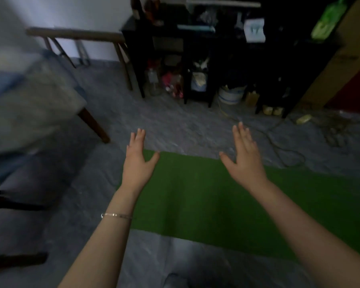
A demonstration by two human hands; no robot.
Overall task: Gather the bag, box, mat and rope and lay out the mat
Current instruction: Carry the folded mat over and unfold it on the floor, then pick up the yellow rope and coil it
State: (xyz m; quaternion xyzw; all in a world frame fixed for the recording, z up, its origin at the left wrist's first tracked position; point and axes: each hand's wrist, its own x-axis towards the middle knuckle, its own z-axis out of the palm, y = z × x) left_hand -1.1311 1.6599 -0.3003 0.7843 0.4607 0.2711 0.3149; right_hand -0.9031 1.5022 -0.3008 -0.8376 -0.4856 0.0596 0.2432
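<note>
Both hands are stretched forward with palms down and hold nothing. The left hand (138, 157) is spread wide, fingers straight and thumb angled out; its thumb and heel overlap the far left corner of the mat, while the fingers reach past the edge over the floor. Whether it presses the mat or hovers just above cannot be told. One thin bracelet (116, 215) circles the left forearm. The right hand (243, 156) is likewise wide open, fingers together and thumb splayed, its palm over the mat's far edge and its fingertips beyond it, above the floor; contact is again unclear.

One green mat (206, 196) lies flat and unrolled on the grey floor (175, 125), running from beneath the left hand away to the right edge of the view. At far left stands a blurred piece of furniture with one visible wooden leg (94, 125). Behind it one narrow worktop (75, 35) stands against the wall. To its right is one dark shelf unit (195, 48) crowded with small items too dim to count. A white bucket (231, 94) sits at its foot. One rope (287, 150) trails in loops across the floor, near the mat's far edge on the right. One tall cardboard box (339, 59) leans at far right.
</note>
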